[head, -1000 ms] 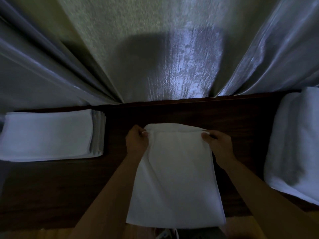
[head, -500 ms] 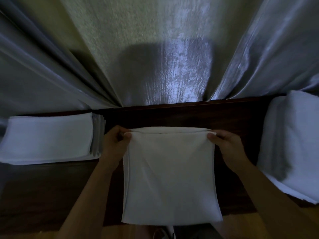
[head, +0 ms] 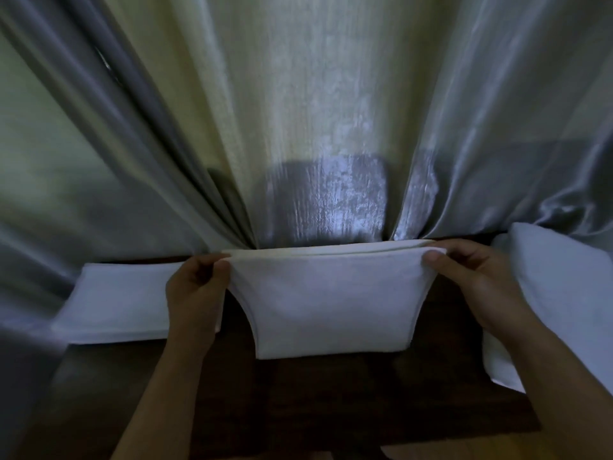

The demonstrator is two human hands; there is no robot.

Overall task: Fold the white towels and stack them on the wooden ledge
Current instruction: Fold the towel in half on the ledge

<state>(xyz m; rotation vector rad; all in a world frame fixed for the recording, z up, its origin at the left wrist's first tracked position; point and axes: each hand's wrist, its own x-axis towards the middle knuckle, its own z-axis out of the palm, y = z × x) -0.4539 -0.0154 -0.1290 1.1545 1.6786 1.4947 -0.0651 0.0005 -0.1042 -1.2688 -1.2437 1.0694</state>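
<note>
Head view: both hands (head: 195, 287) (head: 471, 280) pinch towel (head: 326, 303) top corners above ledge (head: 331, 403).

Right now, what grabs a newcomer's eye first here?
The folded white towel at centre, held up by its top corners: the left hand pinches one, the right hand the other. Behind it hangs a shiny pale pleated curtain filling the upper frame. On the dark wooden ledge, a stack of folded white towels lies left and an unfolded white towel pile right.

Dim rm, shiny grey curtain (head: 331, 111)
</note>
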